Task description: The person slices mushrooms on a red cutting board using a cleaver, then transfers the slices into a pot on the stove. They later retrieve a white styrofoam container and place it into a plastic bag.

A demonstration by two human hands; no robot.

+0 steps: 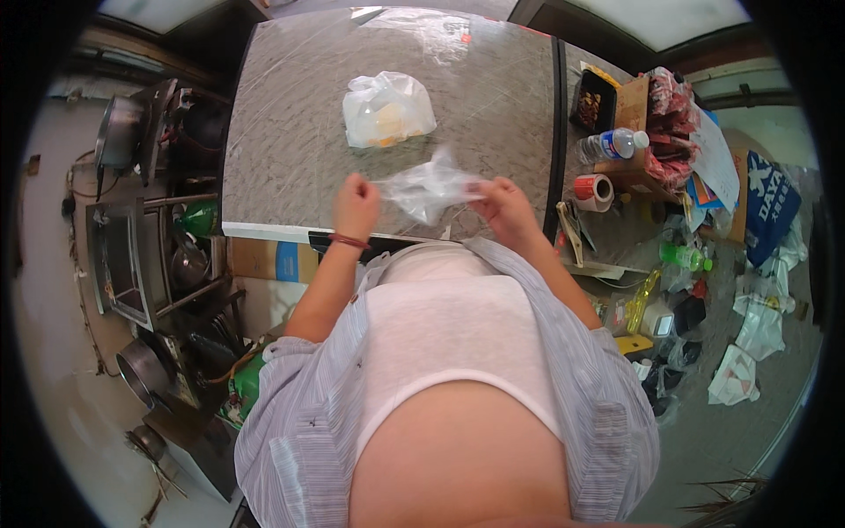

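A clear thin plastic bag is stretched between my two hands, above the near part of the grey table. My left hand pinches its left end, and a dark red band circles that wrist. At the opposite end, my right hand grips the film between thumb and fingers. The bag is crumpled and partly blurred. Just beyond it on the table stands a white translucent plastic bag with pale and orange contents that I cannot make out.
On the right side table are a plastic bottle, a label roll, a black tray and a cardboard box of red packets. Pots and a stove frame stand left. Plastic bags lie on the right floor.
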